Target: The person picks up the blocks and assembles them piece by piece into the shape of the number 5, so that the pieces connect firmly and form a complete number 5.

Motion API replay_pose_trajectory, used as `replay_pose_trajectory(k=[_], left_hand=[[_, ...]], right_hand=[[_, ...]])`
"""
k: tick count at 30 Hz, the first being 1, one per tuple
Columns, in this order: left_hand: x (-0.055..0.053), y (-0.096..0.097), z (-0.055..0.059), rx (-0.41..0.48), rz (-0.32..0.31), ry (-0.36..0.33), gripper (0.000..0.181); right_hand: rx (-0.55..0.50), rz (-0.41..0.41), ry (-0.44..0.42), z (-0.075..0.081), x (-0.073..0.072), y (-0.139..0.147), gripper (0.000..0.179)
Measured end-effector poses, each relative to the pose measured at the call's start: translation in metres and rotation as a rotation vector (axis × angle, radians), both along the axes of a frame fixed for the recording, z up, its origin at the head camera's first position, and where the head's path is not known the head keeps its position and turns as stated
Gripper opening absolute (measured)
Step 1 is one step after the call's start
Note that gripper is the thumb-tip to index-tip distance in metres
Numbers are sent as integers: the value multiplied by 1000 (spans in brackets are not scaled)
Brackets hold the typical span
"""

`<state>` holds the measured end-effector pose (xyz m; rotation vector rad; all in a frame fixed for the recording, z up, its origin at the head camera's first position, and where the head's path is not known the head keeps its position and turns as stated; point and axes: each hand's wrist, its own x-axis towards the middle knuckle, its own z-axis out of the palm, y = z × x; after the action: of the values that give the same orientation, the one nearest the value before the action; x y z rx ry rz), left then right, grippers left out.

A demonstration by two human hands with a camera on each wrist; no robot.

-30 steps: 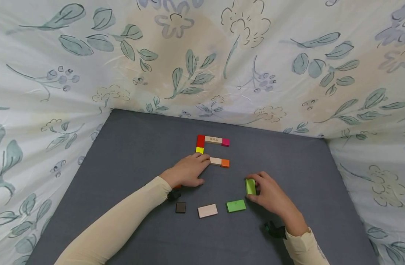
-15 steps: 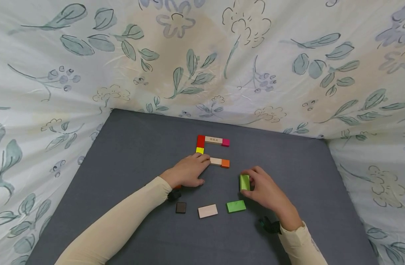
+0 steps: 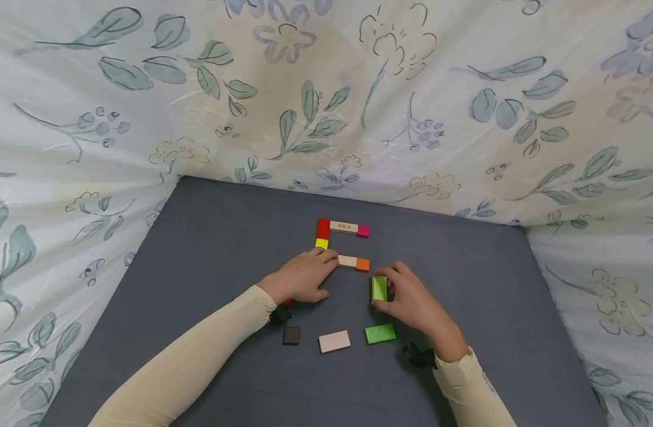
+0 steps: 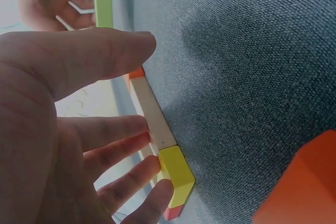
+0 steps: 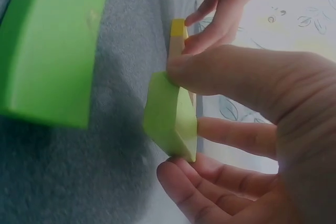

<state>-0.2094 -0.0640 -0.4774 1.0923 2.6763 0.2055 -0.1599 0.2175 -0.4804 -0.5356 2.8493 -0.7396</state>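
My left hand [image 3: 305, 277] rests at the lower left of a block arrangement, its fingers extended and touching the yellow block [image 4: 177, 174] and the pale wooden block [image 4: 152, 111]. An orange block [image 3: 362, 265] ends that lower row. Above the yellow, a red block [image 3: 323, 229] joins a printed wooden block [image 3: 343, 227] and a magenta block [image 3: 363, 231]. Just right of the orange end, my right hand [image 3: 411, 296] pinches a light green block [image 3: 379, 289] between thumb and fingers. In the right wrist view this light green block [image 5: 168, 116] looks raised off the cloth.
Nearer the body lie a dark brown block [image 3: 291, 335], a pale pink block [image 3: 334, 341] and a green block [image 3: 379, 334]. An orange-red block [image 3: 287, 302] is mostly hidden by the left wrist. Floral cloth [image 3: 225, 142] hangs around the grey surface [image 3: 225, 225].
My right hand has carried the light green block left and slightly away from the body, closer to the orange block. The left hand stays in place.
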Motion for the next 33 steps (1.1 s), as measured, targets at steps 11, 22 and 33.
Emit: replay_pose_trajectory(k=[11,22,33], left_hand=[[0,0,0,3,1,6,71],[-1,1,-1,-18,9,-5,72],[1,1,4,-1,14,-22,71]], right_hand=[[-16,15,-1,-2,-10,-14,59],[-23,33,3,-7,-18,-24,57],[-20,8,-3,-9,-19,-32,59]])
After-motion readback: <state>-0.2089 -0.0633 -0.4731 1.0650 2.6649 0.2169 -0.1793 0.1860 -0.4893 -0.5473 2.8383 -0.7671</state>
